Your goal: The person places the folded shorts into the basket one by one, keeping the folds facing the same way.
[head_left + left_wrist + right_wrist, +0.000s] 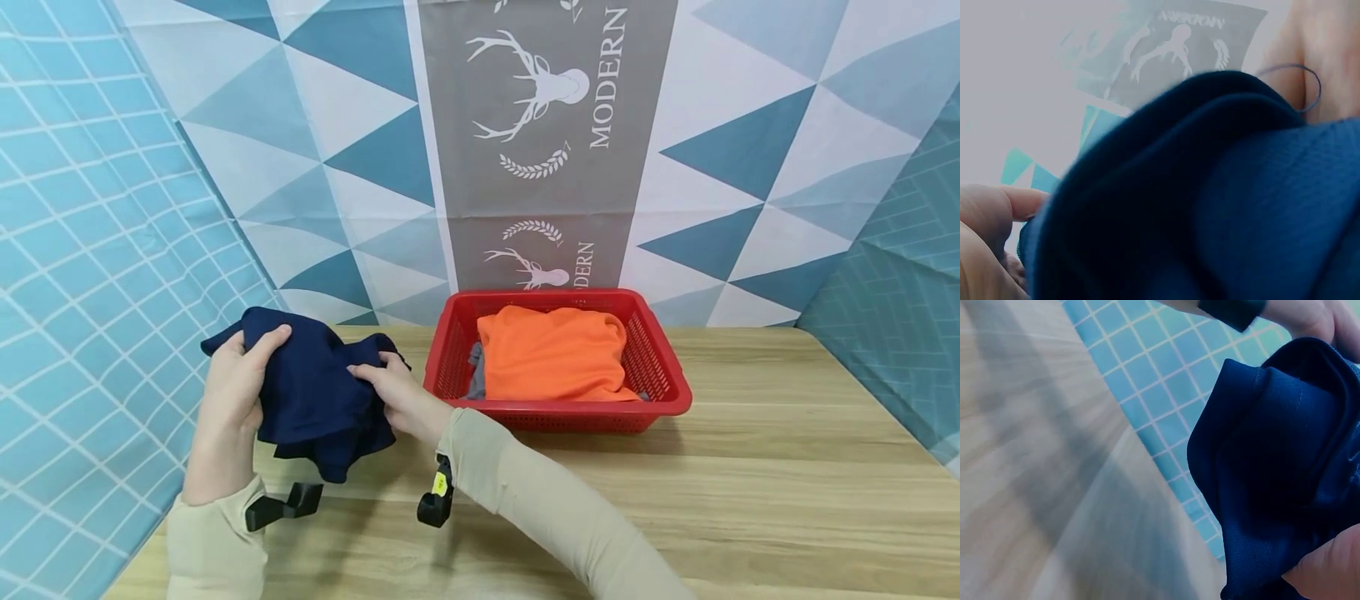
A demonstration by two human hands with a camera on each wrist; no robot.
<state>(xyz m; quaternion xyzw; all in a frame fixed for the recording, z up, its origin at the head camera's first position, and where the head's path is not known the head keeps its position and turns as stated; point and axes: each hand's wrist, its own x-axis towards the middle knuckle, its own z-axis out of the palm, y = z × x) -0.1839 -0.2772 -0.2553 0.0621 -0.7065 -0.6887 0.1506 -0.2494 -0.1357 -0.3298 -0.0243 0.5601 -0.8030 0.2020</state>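
A crumpled navy blue cloth garment (pixel 311 387) hangs over the left part of the table, held up between both hands. My left hand (pixel 234 387) grips its left side, the thumb lying on the front of the fabric. At the right side my right hand (pixel 401 392) pinches the cloth between thumb and fingers. Folds of the navy garment (pixel 1166 187) fill much of the left wrist view. In the right wrist view a thumb (pixel 1329 569) presses on the garment (pixel 1272 450), whose lower edges droop loosely.
A red plastic basket (pixel 570 407) stands at the back middle of the wooden table (pixel 750 483). Inside it lies a folded orange cloth (pixel 551 354) with some grey fabric (pixel 476 371) under it. A blue tiled-pattern sheet (pixel 75 292) borders the left side, close to the left hand.
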